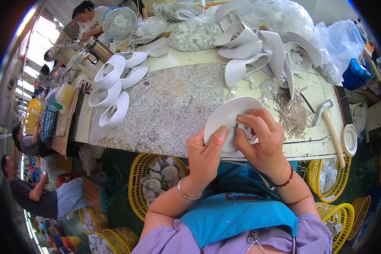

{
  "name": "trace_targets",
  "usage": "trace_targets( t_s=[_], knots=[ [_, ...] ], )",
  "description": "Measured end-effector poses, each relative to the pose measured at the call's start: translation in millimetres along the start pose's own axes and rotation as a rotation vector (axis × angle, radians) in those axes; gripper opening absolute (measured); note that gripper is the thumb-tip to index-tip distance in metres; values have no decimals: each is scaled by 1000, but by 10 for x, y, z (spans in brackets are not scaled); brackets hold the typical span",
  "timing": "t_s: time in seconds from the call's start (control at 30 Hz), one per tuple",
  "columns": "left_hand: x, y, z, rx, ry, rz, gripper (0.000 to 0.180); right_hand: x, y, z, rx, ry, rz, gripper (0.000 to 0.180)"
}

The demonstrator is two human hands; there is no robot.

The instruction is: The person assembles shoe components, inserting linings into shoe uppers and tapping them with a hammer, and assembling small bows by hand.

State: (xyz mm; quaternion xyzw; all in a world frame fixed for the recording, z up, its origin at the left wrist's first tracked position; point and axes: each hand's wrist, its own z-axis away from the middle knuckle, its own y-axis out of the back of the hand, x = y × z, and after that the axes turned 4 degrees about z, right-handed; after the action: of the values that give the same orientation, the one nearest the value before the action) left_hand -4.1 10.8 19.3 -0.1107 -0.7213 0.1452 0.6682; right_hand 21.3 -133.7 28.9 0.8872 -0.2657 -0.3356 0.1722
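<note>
left hand (204, 153) + right hand (265, 142): both pinching white piece (230, 112) | over grey slab's (169, 97) near-right corner | hammer (333, 134): right of slab

Green floor (123, 210) — pale worktable (186, 57) — bright windows (42, 31) along left side.

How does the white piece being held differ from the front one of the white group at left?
Support: the held piece is gripped by the left hand, with the right hand at it; the front left piece lies untouched on the grey slab.
Look: the held piece presents a broad, smooth face; the front left piece shows an opening.
Both are white with curved edges.
</note>
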Motion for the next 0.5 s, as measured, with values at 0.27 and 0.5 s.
trace_targets(
  t_s=[0.27,0.5],
  knots=[
    [-29,38,65,-24,-157,-206,24,28,-42,-12,74,104,72,24],
    [44,3,99,-42,-252,-353,23,18,-15,-28,56,62,-2,24]
  ],
)
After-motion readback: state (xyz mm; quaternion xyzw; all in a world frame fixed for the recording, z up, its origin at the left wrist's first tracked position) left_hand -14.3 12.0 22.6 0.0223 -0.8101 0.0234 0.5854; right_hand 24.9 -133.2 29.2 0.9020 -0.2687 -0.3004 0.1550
